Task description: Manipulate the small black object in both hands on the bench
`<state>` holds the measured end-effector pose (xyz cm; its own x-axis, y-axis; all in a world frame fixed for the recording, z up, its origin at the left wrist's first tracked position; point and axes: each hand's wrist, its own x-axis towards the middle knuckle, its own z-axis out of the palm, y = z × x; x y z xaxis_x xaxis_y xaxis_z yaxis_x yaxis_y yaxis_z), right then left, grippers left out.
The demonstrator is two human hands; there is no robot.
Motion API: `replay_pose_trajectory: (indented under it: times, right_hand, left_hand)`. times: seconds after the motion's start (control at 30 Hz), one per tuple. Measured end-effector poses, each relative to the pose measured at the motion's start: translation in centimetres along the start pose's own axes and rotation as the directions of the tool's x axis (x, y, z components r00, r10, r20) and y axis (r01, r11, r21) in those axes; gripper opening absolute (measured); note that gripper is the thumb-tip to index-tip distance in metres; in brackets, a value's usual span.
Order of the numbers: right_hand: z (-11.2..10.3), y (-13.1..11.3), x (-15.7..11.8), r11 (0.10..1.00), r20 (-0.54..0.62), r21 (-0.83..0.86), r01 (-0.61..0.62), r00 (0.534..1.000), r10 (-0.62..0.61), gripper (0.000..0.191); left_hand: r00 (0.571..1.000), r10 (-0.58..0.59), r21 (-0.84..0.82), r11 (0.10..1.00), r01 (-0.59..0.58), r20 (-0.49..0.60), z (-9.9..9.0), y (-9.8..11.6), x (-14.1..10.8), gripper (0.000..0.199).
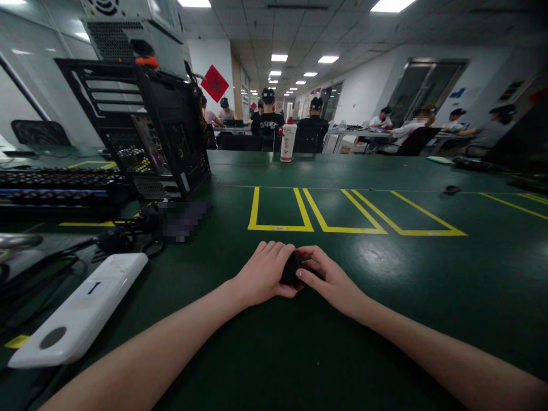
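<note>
A small black object (290, 269) with a rounded outline sits between my two hands, just above or on the green table (342, 354); its kind is not clear because my fingers cover much of it. My left hand (266, 270) wraps round its left side, with the thumb underneath. On the other side, my right hand (329, 278) grips it with bent fingers and the thumb pressed on its near edge. Beyond my hands, yellow tape outlines (280, 228) mark the table.
At left stand an open black computer case (149, 125), a white power strip-like device (85, 308) and tangled black cables (124, 234). A white and red cup (288, 141) is at the far table edge. A small dark round item (451, 189) lies right. Several people sit farther back.
</note>
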<state>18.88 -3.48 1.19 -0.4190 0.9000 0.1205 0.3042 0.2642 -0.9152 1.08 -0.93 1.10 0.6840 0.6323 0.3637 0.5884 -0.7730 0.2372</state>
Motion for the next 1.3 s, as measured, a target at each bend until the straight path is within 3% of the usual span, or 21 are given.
replay_pose_trajectory:
  times: [0.17,0.4,0.6,0.77,0.97,1.13,1.3]
  right_hand:
    - [-0.2,-0.1,-0.2,0.999,0.055,0.008,0.054,0.997,-0.054,0.023]
    - [0.0,0.2,-0.1,0.996,0.002,0.064,0.067,0.998,-0.067,0.017]
    - [-0.1,0.4,0.0,0.997,0.011,0.071,0.015,1.000,-0.016,0.027]
    - [-0.6,0.2,-0.2,0.994,0.079,0.093,0.060,0.995,-0.067,0.029]
    - [-0.7,0.3,-0.2,0.994,0.026,0.067,0.090,0.995,-0.092,0.019]
    - [-0.7,0.2,-0.3,0.999,0.040,0.006,0.046,0.998,-0.047,0.028]
    - [-0.8,0.1,-0.5,0.990,0.055,-0.041,0.134,0.990,-0.132,0.030]
  left_hand:
    - [1.000,-0.004,0.017,1.000,0.004,0.012,-0.1,0.1,-0.1,0.056]
    - [1.000,0.010,0.034,0.999,-0.010,-0.015,0.3,-0.1,0.1,0.058]
    - [1.000,0.008,0.014,1.000,-0.008,-0.013,0.3,-0.1,0.0,0.058]
    - [1.000,-0.004,0.021,1.000,0.004,0.019,-0.1,0.3,0.1,0.057]
    - [0.999,-0.003,0.009,1.000,0.003,0.045,-0.7,0.6,0.2,0.054]
    - [1.000,-0.007,-0.013,1.000,0.008,0.017,0.0,0.3,0.1,0.055]
    - [1.000,-0.003,0.011,1.000,0.003,-0.007,0.6,-0.1,0.0,0.059]
